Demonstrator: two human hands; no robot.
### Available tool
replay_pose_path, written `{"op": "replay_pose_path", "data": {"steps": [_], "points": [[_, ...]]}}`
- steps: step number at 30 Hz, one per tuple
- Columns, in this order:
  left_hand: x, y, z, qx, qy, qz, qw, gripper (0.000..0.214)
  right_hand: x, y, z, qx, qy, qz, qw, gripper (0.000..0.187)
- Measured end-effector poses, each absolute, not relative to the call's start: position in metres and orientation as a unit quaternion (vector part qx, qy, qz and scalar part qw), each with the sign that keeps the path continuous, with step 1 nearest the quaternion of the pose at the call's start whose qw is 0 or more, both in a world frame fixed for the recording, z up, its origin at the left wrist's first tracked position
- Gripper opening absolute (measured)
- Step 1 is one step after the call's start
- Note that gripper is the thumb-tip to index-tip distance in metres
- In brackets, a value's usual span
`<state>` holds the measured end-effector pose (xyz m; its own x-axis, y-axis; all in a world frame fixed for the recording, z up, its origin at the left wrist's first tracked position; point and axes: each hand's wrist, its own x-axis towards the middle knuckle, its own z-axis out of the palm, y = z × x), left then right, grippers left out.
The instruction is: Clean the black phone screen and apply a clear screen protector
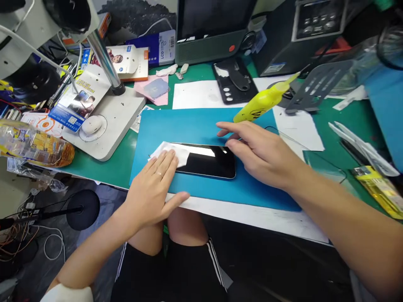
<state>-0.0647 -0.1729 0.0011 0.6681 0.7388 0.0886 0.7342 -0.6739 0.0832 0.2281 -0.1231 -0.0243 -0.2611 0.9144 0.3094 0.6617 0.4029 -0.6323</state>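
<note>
A smartphone (217,162) with a glossy black screen lies face up on a blue work mat (163,126). A white wipe (182,153) covers its left end. My left hand (154,188) rests flat on the wipe, fingers stretched out and thumb spread to the right. At the phone's right end is my right hand (264,153), its thumb and fingers apart with nothing held; the thumb tip is by the phone's upper right corner. Behind that hand a yellow squeeze bottle (264,100) leans to the right, its base partly hidden.
A microscope stand (122,121) occupies the left, beside an amber plastic bottle (37,144). At the back lie a black phone part (234,79) and a monitor (214,29). On the right are a grey metal holder (319,84), white tweezers (365,147) and a yellow packet (379,188).
</note>
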Motion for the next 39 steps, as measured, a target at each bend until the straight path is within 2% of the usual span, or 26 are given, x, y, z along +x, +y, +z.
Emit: {"op": "replay_pose_path", "data": {"steps": [5,11,13,17,21,30,33,39], "points": [[-0.059,-0.19,0.004,0.919,0.388,0.06,-0.028,0.078,0.226,-0.117,-0.021,-0.491,-0.77,0.209,0.351,0.047],[0.012,-0.189,-0.008,0.936,0.338,0.096,-0.015,0.086,0.23,-0.116,-0.018,-0.478,-0.74,0.274,0.386,0.084],[0.037,-0.189,-0.012,0.933,0.344,0.099,-0.014,0.086,0.231,-0.117,-0.018,-0.474,-0.731,0.294,0.394,0.09],[0.058,-0.177,-0.011,0.93,0.358,0.084,-0.003,0.084,0.234,-0.118,-0.02,-0.472,-0.718,0.31,0.407,0.091],[0.038,-0.158,-0.003,0.918,0.391,0.067,0.006,0.079,0.233,-0.119,-0.02,-0.47,-0.72,0.297,0.415,0.09],[-0.04,-0.191,0.005,0.908,0.407,0.07,-0.074,0.065,0.23,-0.121,-0.012,-0.471,-0.745,0.287,0.375,0.089],[-0.034,-0.2,0.005,0.906,0.407,0.076,-0.082,0.068,0.23,-0.12,-0.012,-0.468,-0.747,0.284,0.377,0.087],[0.037,-0.185,-0.008,0.917,0.385,0.103,-0.032,0.086,0.232,-0.119,-0.02,-0.472,-0.718,0.312,0.405,0.093]]}}
